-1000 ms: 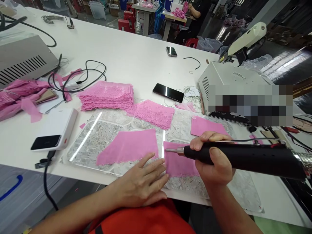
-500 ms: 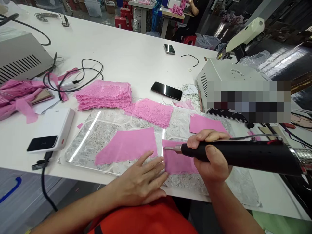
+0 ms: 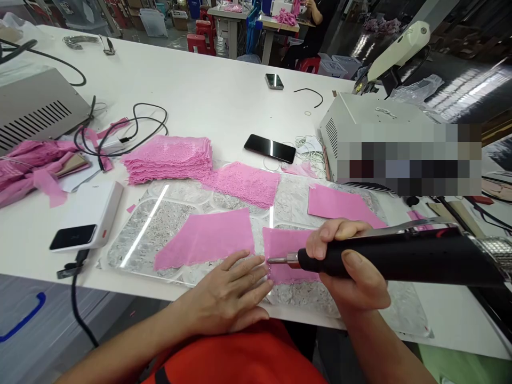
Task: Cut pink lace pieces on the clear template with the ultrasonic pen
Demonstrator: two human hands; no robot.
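My right hand (image 3: 352, 261) is wrapped round a thick black handheld tool (image 3: 400, 258) with a narrow metal tip and a metal lever along its top. The tip reaches the left edge of a small pink fabric piece (image 3: 286, 242). My left hand (image 3: 234, 293) lies flat with fingers stretched out, its fingertips beside that edge. Just above it is a larger pink fabric piece (image 3: 208, 234) with a slanted left side. Both pieces lie on a grey marbled board (image 3: 132, 240). Another pink piece (image 3: 340, 201) lies behind the tool, partly hidden by my right hand.
Pink lace pieces are stacked (image 3: 168, 157) behind the board, with a lace piece (image 3: 248, 184) beside them. A phone (image 3: 270, 148), a white power bank (image 3: 92, 218) and grey machine boxes (image 3: 360, 114) stand on the white table (image 3: 224, 96). A co-worker (image 3: 314, 32) sits far back.
The tool's tip has moved down along the left edge of the small pink piece, towards my left fingertips. My left hand stays spread in nearly the same place.
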